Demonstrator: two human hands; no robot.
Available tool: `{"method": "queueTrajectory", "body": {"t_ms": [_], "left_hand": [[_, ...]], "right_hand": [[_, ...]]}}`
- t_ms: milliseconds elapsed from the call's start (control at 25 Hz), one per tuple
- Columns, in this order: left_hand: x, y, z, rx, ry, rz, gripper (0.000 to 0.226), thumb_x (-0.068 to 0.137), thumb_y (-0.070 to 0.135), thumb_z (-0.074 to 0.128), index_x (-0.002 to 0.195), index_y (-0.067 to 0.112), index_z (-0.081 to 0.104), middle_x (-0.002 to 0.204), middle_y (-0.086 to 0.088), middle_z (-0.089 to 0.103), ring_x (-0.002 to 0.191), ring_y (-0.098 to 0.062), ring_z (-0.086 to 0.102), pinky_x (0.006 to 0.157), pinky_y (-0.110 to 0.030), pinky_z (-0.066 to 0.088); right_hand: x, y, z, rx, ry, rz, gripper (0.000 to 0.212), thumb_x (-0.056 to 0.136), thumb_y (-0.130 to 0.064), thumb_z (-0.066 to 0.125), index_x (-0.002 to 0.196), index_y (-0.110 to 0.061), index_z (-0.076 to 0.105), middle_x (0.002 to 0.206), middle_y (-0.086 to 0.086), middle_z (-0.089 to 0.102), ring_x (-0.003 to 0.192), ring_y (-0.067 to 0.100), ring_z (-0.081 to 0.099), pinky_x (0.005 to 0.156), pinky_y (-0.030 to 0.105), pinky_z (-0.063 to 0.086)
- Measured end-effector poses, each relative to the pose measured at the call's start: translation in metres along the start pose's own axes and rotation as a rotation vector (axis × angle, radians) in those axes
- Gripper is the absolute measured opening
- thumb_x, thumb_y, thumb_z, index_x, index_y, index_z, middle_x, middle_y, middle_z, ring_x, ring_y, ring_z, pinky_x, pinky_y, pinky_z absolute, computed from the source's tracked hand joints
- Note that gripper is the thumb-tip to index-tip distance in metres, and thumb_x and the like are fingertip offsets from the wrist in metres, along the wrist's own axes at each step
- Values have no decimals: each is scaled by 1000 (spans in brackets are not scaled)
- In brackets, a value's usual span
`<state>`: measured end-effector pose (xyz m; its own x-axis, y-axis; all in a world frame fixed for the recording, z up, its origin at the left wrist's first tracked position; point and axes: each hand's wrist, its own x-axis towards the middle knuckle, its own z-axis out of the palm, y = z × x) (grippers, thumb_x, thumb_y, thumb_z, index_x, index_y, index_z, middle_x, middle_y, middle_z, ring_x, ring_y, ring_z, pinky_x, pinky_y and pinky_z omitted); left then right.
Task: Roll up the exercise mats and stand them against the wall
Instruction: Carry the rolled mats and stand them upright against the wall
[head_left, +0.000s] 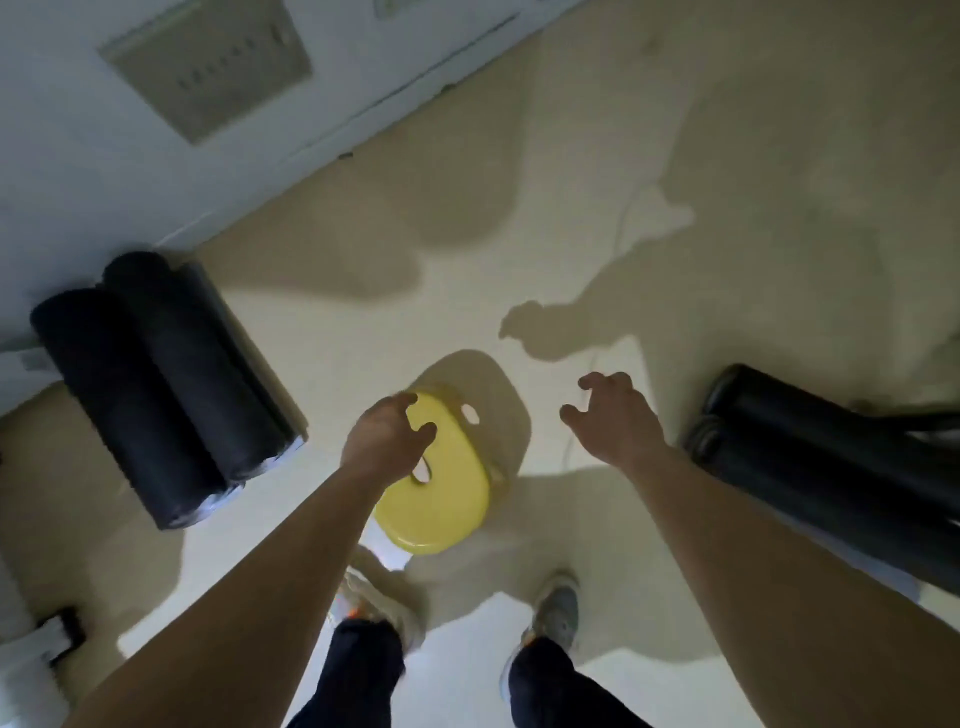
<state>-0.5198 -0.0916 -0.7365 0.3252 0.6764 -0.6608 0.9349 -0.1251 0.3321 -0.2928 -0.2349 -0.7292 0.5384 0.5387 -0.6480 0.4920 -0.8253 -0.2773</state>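
Mats (831, 467) rolled at your right lay apart from the wall; your left hand (384, 439) and right hand (615, 415) hung empty, fingers loose. You needed a mid-roll grip, clear of the stool (447, 493).

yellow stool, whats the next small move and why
Probably lower the left hand onto the yellow stool and shift it aside: the hand is over the seat with curled fingers holding nothing, and the stool stands between the rolled mats and the black rolls at right.

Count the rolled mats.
4. Outer left mat and inner left mat are together by the wall; upper right mat and lower right mat run off-frame. Others may be hidden.
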Motion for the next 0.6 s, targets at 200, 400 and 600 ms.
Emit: {"method": "queueTrajectory", "body": {"t_ms": [200,400,600], "left_hand": [[-61,144,114,273,-125,318,60,99,40,57,154,23,40,151,-6,49,138,-25,46,109,-33,35],[-111,245,227,424,-203,523,58,100,39,54,153,22,41,149,-5,51,137,-24,46,108,-35,37],[-154,312,354,504,-236,598,58,99,39,56,152,22,41,150,-4,49,137,-25,47,110,-37,39]], "right_hand": [[-88,221,-26,105,78,298,58,102,-43,56,152,-17,42,152,14,38,134,35,48,106,45,46],[-167,373,-18,259,193,479,59,102,-45,57,154,-21,41,156,13,36,132,37,52,106,50,49],[-199,508,12,345,228,550,58,100,-44,57,152,-21,44,149,11,42,129,34,53,102,45,50]]}}
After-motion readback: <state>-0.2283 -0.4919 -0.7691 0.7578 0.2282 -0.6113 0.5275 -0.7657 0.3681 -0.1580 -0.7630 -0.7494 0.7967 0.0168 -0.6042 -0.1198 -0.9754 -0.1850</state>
